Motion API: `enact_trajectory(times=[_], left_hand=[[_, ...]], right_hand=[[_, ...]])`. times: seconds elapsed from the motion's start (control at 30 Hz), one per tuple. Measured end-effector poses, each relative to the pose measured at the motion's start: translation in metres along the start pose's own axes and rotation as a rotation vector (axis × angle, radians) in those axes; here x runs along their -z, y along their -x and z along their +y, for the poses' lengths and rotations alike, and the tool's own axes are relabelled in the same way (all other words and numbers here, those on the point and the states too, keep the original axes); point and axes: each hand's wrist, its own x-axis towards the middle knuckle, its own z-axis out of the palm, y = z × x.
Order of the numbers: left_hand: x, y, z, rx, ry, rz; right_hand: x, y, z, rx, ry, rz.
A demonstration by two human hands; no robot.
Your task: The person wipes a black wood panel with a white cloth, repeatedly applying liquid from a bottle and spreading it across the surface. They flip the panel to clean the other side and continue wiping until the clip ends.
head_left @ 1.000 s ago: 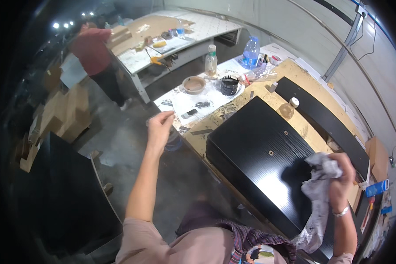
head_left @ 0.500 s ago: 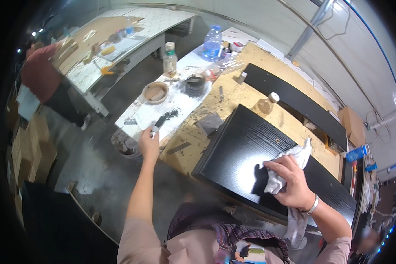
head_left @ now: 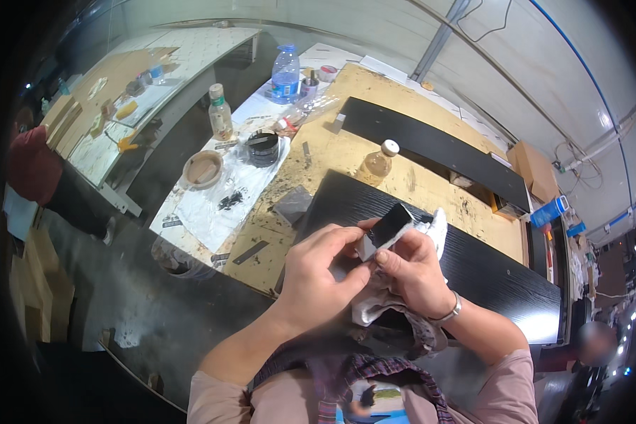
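My left hand (head_left: 316, 274) pinches the pale end of a small scraper (head_left: 389, 226), whose broad face is coated black. In my right hand (head_left: 418, 277) is a crumpled white rag (head_left: 376, 305) with dark stains, hanging below the fingers. The right thumb presses at the scraper's lower edge, and the rag shows behind the blade. Both hands meet above the near edge of a black wood-grain panel (head_left: 487, 272). The rag and fingers hide part of the panel and part of the scraper.
On the yellowish worktable (head_left: 311, 152) stand a capped bottle of amber liquid (head_left: 376, 168), a black tub (head_left: 263, 148), a round bowl (head_left: 203, 169) and a clear bottle (head_left: 220, 116). A long black board (head_left: 431, 145) lies behind. A person (head_left: 35, 166) stands at the far-left table.
My left hand has brought the scraper from above the white sheet across to my right hand. The right hand has lifted the rag off the panel and moved left to the scraper.
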Motion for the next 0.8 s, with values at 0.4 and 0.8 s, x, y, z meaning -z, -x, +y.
enact_trajectory(times=[0.4, 0.8], left_hand=[[-0.082, 0.025, 0.024, -0.472, -0.489, -0.587], [0.218, 0.202, 0.03, 0.06, -0.615, 0.637]], right_hand=[[0.065, -0.016, -0.048, 0.386, 0.355, 0.3], [-0.014, -0.04, -0.002, 0.571, 1.118, -0.179]])
